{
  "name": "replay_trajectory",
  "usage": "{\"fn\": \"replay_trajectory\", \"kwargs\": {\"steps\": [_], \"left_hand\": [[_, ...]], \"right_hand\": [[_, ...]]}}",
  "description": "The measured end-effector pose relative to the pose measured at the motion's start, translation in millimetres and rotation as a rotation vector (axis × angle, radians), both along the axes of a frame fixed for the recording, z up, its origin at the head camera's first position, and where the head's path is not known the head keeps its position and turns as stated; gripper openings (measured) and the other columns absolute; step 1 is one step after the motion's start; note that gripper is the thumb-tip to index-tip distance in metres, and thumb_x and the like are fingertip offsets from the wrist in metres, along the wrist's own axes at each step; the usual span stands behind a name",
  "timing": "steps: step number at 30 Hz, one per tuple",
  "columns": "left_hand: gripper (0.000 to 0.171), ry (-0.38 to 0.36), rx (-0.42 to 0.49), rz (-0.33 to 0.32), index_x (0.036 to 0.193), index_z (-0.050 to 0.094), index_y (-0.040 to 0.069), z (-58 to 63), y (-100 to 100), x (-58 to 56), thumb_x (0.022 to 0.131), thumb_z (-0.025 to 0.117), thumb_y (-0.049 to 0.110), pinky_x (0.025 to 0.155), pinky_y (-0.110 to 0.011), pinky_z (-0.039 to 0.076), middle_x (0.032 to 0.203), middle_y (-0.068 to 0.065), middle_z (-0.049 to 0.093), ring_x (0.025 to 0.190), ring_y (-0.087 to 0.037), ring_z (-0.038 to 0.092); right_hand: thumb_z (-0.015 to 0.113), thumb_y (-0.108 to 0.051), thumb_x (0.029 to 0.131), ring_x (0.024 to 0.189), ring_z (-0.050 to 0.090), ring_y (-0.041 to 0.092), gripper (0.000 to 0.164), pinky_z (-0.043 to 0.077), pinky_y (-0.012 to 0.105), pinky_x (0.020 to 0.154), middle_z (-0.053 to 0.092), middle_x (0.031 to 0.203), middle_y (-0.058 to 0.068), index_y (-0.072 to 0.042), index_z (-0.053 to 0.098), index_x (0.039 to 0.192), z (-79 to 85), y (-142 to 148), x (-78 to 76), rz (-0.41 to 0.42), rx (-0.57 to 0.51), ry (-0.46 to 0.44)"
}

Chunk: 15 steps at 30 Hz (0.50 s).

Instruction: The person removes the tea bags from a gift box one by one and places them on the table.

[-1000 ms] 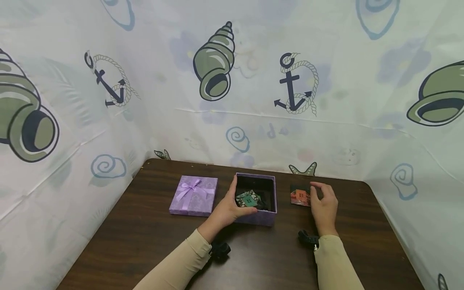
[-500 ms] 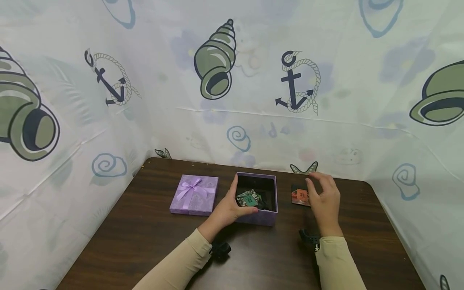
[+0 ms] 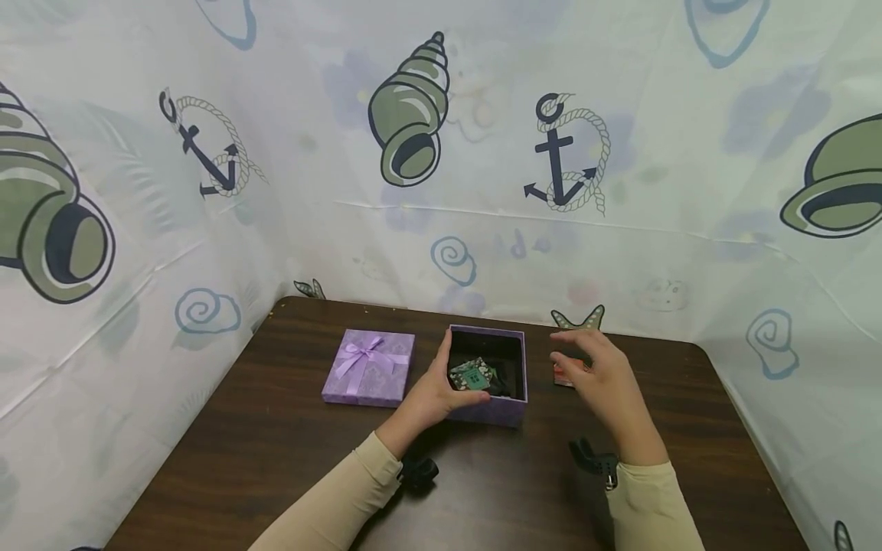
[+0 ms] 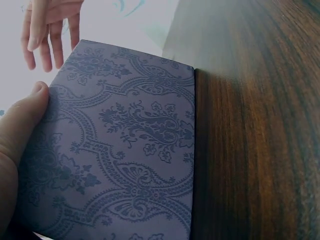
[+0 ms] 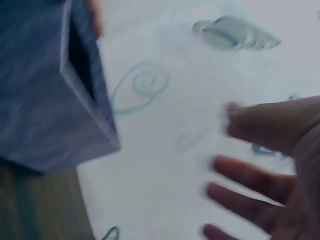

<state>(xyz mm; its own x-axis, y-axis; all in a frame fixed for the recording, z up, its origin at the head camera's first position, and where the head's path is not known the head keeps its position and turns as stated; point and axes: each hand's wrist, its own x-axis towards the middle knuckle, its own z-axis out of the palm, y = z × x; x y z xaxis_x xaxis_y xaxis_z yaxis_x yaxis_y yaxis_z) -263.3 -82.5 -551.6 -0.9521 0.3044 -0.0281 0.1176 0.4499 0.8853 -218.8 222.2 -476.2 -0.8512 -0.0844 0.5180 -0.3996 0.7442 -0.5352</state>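
My left hand (image 3: 434, 398) grips a purple gift box (image 3: 489, 413) at its near left corner, thumb along the front and fingers on the left side. In the left wrist view the patterned box wall (image 4: 130, 140) fills the middle. Inside the box lies a green patterned card (image 3: 472, 375) among dark items that I cannot make out. My right hand (image 3: 599, 375) hovers to the right of the box, thumb and fingers apart and holding nothing. Behind it a red-orange card (image 3: 561, 373) lies on the table, partly hidden by the hand.
A purple box lid (image 3: 368, 367) with a ribbon bow lies left of the box. The dark wooden table (image 3: 276, 436) ends at a patterned cloth backdrop (image 3: 310, 229) at the back and sides.
The right hand has lifted off the red-orange card and moved left toward the box. The card stays on the table. The left hand and box have kept their place.
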Motion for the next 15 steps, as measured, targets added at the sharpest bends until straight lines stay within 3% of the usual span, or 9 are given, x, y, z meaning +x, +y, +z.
{"fn": "replay_trajectory", "kwargs": {"steps": [3,7,9,12,15], "left_hand": [[0.144,0.001,0.001,0.005,0.175,-0.005,0.042,0.0,-1.2,-0.4,0.075,0.097,0.061,0.129,-0.065,0.034,0.183,-0.010,0.019,0.161,-0.042,0.039],[0.143,0.002,0.015,0.001,0.176,-0.004,0.040,-0.8,0.1,-1.0,0.077,0.097,0.058,0.128,-0.066,0.034,0.183,-0.012,0.020,0.161,-0.044,0.039],[0.142,0.002,0.024,-0.005,0.176,-0.004,0.038,-1.5,1.5,-1.3,0.078,0.097,0.058,0.128,-0.067,0.034,0.183,-0.012,0.021,0.161,-0.044,0.039],[0.141,0.003,0.028,-0.015,0.176,-0.005,0.039,-1.9,2.3,-0.9,0.079,0.096,0.057,0.127,-0.068,0.034,0.183,-0.013,0.021,0.161,-0.044,0.039],[0.141,0.000,0.017,-0.002,0.175,-0.006,0.043,-0.3,0.3,-0.2,0.078,0.096,0.059,0.125,-0.068,0.037,0.182,-0.013,0.023,0.158,-0.045,0.043]], "right_hand": [[0.083,-0.018,0.099,0.109,0.071,0.024,0.034,0.059,0.053,0.095,0.074,0.128,0.003,-0.020,0.077,0.133,9.0,-8.8,6.1,0.074,0.080,-0.100],[0.085,-0.016,0.097,0.089,0.062,0.014,0.034,0.056,0.039,0.080,0.073,0.118,-0.001,-0.020,0.078,0.130,14.2,-18.1,11.5,0.131,0.150,-0.112],[0.085,-0.015,0.096,0.093,0.066,0.014,0.034,0.059,0.037,0.083,0.073,0.117,-0.005,-0.020,0.078,0.130,17.1,-20.2,15.3,0.160,0.167,-0.146],[0.084,-0.015,0.097,0.109,0.073,0.022,0.037,0.063,0.047,0.094,0.073,0.124,-0.005,-0.021,0.076,0.133,24.6,-22.6,20.5,0.220,0.187,-0.228],[0.082,-0.021,0.099,0.124,0.072,0.027,0.041,0.060,0.054,0.102,0.072,0.132,0.000,-0.023,0.073,0.139,36.6,-25.8,22.0,0.285,0.232,-0.357]]}}
